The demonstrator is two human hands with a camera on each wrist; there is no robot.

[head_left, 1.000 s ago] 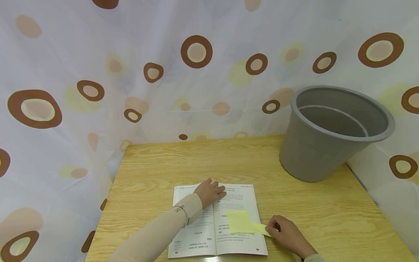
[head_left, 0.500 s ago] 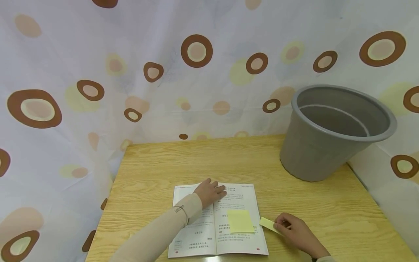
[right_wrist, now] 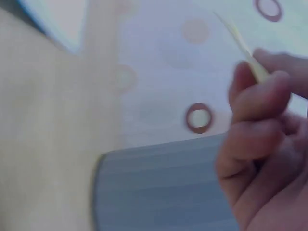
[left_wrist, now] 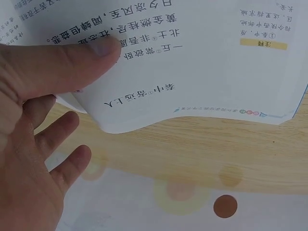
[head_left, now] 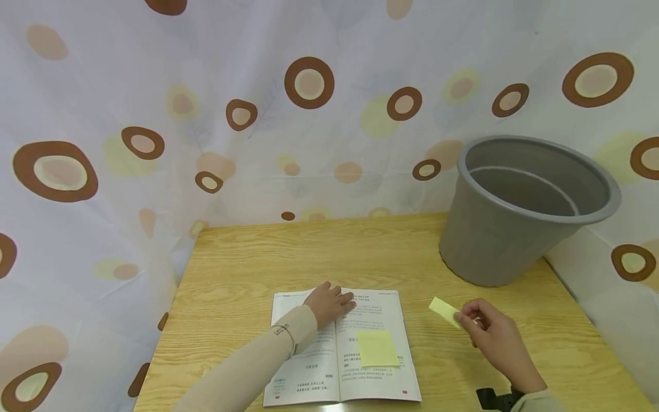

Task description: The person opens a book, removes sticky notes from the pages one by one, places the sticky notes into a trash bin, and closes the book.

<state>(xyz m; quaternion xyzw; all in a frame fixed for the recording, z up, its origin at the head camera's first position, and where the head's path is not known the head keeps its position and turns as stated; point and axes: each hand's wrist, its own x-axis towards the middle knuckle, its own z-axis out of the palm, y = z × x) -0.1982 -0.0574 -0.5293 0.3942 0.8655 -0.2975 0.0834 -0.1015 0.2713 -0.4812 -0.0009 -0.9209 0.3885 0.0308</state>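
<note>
An open book (head_left: 370, 392) lies on the wooden table, its pages printed with Chinese text. My left hand (head_left: 329, 305) rests across the top of its spine, fingers spread; in the left wrist view the thumb (left_wrist: 72, 67) lies over the printed page. Between thumb and fingers, my right hand (head_left: 496, 337) pinches a narrow yellow sticky note (head_left: 444, 312), held up to the right of the book. The right wrist view shows that note (right_wrist: 240, 43) nearly edge-on. A square yellow sticky note (head_left: 378, 349) lies flat on the right page.
A large grey bucket (head_left: 479, 246) stands at the table's back right, beyond my right hand. Patterned white cloth (head_left: 309, 143) hangs behind the wooden table (head_left: 247, 257) and along its sides.
My right hand has drawn the narrow sticky note off the book's right edge, then lifted it up and to the right. The left hand and book have stayed in place.
</note>
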